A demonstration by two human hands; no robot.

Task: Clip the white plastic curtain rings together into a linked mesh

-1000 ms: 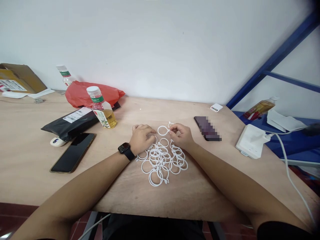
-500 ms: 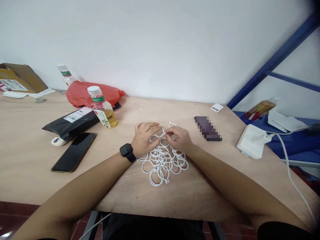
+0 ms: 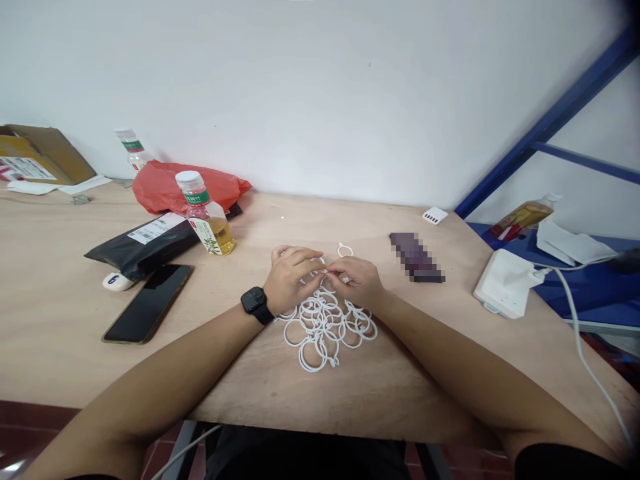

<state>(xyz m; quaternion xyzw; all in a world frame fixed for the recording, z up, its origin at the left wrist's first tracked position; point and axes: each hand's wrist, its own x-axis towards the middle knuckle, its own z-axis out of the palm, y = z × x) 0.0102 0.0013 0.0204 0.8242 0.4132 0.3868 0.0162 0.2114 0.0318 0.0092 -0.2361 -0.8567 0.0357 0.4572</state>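
A heap of thin white plastic rings (image 3: 320,320) with small knob-like joints lies on the table just below my hands. Above the heap, my right hand (image 3: 356,280) pinches a small white end of one ring (image 3: 325,271) between thumb and fingertips. My left hand (image 3: 294,273), wearing a black watch (image 3: 257,305), curls around the same ring from the other side. Most of that ring is hidden behind the fingers. One separate white ring (image 3: 345,250) lies just beyond my right hand.
To the left are a phone (image 3: 149,303), a black parcel (image 3: 150,243), a tea bottle (image 3: 207,217), a white mouse (image 3: 117,281) and a red bag (image 3: 160,187). On the right stand a blurred dark item (image 3: 417,257), a white adapter (image 3: 507,283) with a cable and a small white box (image 3: 435,215).
My hands have drawn closer together, and the right fingertips have dipped slightly toward the left hand. The held ring shows less between them. The heap has stayed put.
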